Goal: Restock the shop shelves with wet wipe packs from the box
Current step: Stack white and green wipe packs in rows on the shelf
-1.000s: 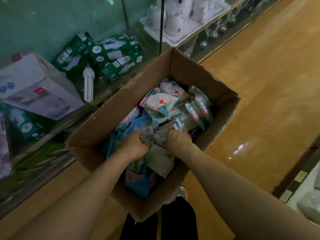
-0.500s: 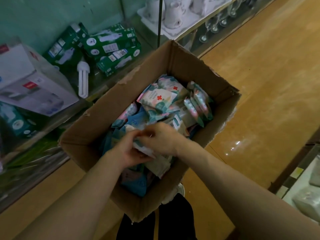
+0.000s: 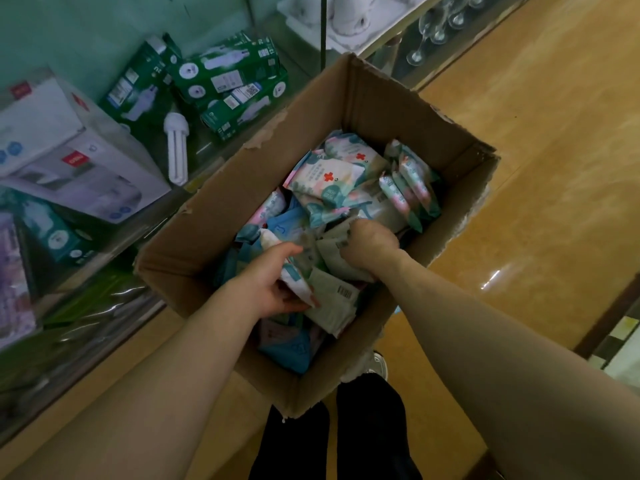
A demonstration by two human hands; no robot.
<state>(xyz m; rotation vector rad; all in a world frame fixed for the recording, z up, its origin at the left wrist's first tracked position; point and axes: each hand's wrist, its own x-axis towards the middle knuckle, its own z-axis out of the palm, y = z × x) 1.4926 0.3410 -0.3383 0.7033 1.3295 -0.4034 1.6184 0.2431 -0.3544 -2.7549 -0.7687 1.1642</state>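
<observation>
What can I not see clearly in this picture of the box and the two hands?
All in the head view:
- Fingers of the right hand: buried among the wet wipe packs, so its grip is unclear.
- Bottom of the box: covered by packs.
- Print on the packs: too small and blurred.
- White items at the top: cut off by the upper edge.

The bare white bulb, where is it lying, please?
Head view, left side: the bulb lies on the shelf below the green cartons, left of the cardboard box.
</observation>
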